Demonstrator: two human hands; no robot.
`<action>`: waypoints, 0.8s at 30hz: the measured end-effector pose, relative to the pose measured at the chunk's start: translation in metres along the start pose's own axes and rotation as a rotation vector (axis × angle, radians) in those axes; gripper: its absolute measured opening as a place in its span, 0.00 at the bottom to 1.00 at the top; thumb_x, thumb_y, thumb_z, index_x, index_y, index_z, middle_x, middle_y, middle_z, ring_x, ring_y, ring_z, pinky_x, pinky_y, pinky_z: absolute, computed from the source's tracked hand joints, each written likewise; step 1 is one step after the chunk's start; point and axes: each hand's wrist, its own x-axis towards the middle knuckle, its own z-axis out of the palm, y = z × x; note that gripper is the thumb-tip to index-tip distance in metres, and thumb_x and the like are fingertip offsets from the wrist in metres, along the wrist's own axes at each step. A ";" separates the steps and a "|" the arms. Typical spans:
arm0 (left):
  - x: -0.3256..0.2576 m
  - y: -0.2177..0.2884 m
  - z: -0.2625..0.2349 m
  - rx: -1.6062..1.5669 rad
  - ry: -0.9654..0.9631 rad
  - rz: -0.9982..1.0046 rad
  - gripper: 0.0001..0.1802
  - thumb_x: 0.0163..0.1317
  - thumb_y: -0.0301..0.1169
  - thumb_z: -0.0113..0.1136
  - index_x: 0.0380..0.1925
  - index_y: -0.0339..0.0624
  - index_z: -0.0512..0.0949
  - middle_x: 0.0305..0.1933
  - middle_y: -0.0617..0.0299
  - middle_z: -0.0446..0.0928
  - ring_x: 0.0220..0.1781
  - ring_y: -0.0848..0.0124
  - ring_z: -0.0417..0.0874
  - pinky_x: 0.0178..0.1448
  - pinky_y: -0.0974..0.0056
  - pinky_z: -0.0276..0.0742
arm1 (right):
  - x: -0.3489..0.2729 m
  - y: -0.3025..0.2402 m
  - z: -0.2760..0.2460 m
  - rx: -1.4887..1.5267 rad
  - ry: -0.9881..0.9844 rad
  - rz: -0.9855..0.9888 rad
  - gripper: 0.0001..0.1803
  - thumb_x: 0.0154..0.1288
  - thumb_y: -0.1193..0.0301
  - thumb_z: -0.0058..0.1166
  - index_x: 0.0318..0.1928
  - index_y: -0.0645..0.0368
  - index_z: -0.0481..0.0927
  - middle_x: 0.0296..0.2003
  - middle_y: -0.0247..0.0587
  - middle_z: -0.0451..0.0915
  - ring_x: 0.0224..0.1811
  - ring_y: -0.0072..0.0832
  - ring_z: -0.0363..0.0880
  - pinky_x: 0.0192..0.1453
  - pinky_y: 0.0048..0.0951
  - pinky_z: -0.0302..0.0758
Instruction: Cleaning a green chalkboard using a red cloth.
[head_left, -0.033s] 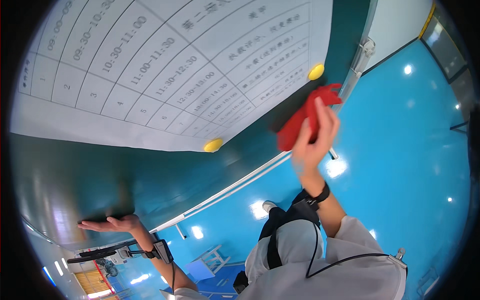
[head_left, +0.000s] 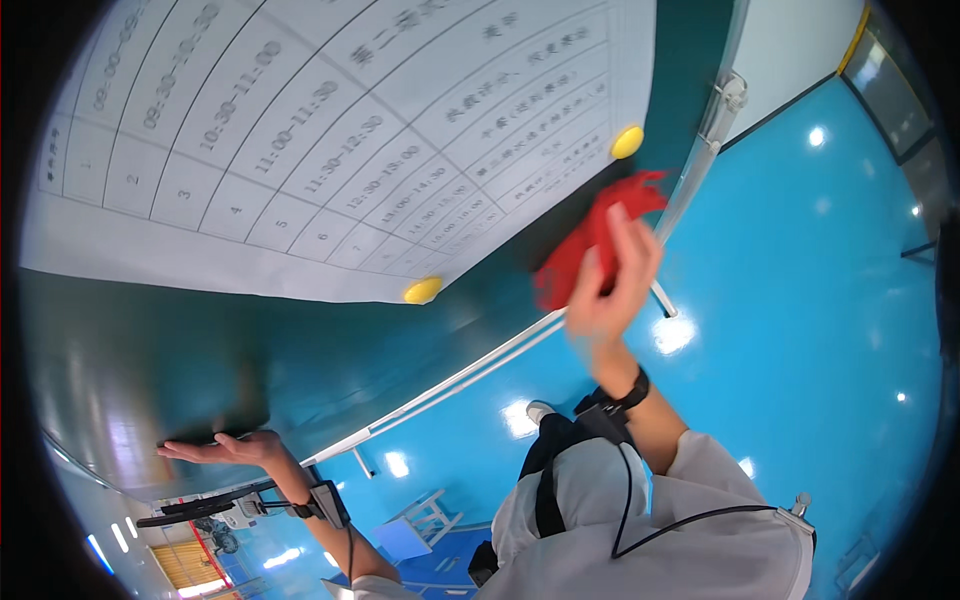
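Note:
My right hand [head_left: 615, 285] is closed on a red cloth [head_left: 590, 245], bunched up and slightly blurred. The cloth lies against the dark green board [head_left: 330, 350], just below the lower right part of a large white paper chart [head_left: 150, 235]. My left hand [head_left: 225, 448] rests along the board's surface at the lower left, fingers stretched out, with a dark shadow or reflection beside it. Two yellow round magnets pin the chart: one magnet [head_left: 423, 290] at its bottom corner, another magnet [head_left: 627, 142] above the cloth.
A pale frame rail [head_left: 430, 397] edges the board, with a metal corner fitting [head_left: 735, 92] at the upper right. Glossy blue floor [head_left: 800, 330] stretches beyond. A white folding stool or stand [head_left: 425, 520] is below. Cables run from my wrist-worn devices.
My right hand and the red cloth have shifted a little left and slightly down along the board. The left hand stays in place.

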 end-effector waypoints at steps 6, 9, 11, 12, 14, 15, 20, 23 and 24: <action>-0.029 0.070 0.011 -0.055 -0.056 -0.008 0.43 0.78 0.54 0.42 0.81 0.36 0.51 0.87 0.43 0.41 0.88 0.46 0.39 0.86 0.39 0.36 | -0.060 -0.008 0.021 0.196 -0.306 -0.516 0.30 0.56 0.74 0.72 0.61 0.53 0.82 0.58 0.47 0.76 0.60 0.47 0.73 0.57 0.40 0.77; -0.060 0.094 0.027 0.075 -0.207 0.122 0.40 0.79 0.50 0.36 0.83 0.39 0.47 0.87 0.41 0.35 0.88 0.44 0.33 0.85 0.35 0.28 | -0.047 0.021 0.004 0.256 -0.513 -0.339 0.31 0.51 0.69 0.76 0.59 0.51 0.83 0.55 0.45 0.74 0.60 0.45 0.72 0.57 0.42 0.77; -0.062 0.090 0.033 0.060 -0.175 0.131 0.40 0.79 0.49 0.36 0.83 0.39 0.47 0.87 0.41 0.33 0.88 0.43 0.31 0.84 0.35 0.28 | -0.031 0.046 -0.004 0.137 -0.309 -0.220 0.18 0.55 0.79 0.66 0.48 0.55 0.85 0.58 0.50 0.70 0.58 0.51 0.72 0.62 0.47 0.74; -0.061 0.086 0.033 0.060 -0.142 0.141 0.40 0.79 0.49 0.35 0.83 0.39 0.46 0.87 0.41 0.32 0.88 0.43 0.30 0.84 0.34 0.28 | -0.017 0.060 -0.015 0.048 -0.316 -0.256 0.23 0.57 0.80 0.64 0.55 0.56 0.81 0.60 0.54 0.69 0.58 0.53 0.72 0.63 0.47 0.74; -0.060 0.089 0.035 0.046 -0.138 0.138 0.39 0.79 0.49 0.35 0.83 0.39 0.47 0.87 0.41 0.31 0.88 0.42 0.29 0.84 0.34 0.28 | -0.004 0.091 -0.018 -0.015 -0.128 -0.062 0.29 0.64 0.81 0.62 0.65 0.58 0.71 0.60 0.58 0.70 0.60 0.56 0.72 0.66 0.47 0.71; -0.059 0.089 0.033 0.057 -0.140 0.144 0.39 0.80 0.50 0.34 0.83 0.39 0.47 0.87 0.41 0.32 0.88 0.42 0.29 0.84 0.34 0.29 | -0.001 0.107 -0.019 -0.053 -0.075 0.016 0.25 0.68 0.79 0.59 0.64 0.62 0.70 0.59 0.59 0.71 0.61 0.54 0.72 0.67 0.47 0.71; -0.064 0.096 0.041 0.066 -0.145 0.143 0.40 0.80 0.51 0.34 0.83 0.40 0.47 0.87 0.41 0.32 0.88 0.43 0.30 0.84 0.35 0.30 | -0.051 0.193 -0.026 -0.057 -0.072 0.403 0.24 0.73 0.77 0.54 0.66 0.64 0.67 0.61 0.59 0.71 0.63 0.54 0.72 0.69 0.46 0.68; -0.062 0.095 0.043 0.091 -0.137 0.148 0.40 0.80 0.51 0.34 0.83 0.40 0.47 0.87 0.41 0.32 0.88 0.44 0.30 0.84 0.34 0.30 | -0.062 0.197 -0.031 -0.051 -0.125 0.500 0.24 0.73 0.77 0.54 0.66 0.64 0.67 0.58 0.59 0.73 0.62 0.54 0.73 0.68 0.46 0.70; -0.063 0.093 0.045 0.076 -0.111 0.153 0.41 0.80 0.53 0.34 0.83 0.39 0.48 0.88 0.42 0.34 0.88 0.44 0.31 0.84 0.34 0.29 | -0.062 0.195 -0.037 -0.047 -0.146 0.494 0.23 0.73 0.77 0.54 0.66 0.64 0.67 0.57 0.58 0.75 0.60 0.54 0.75 0.67 0.45 0.71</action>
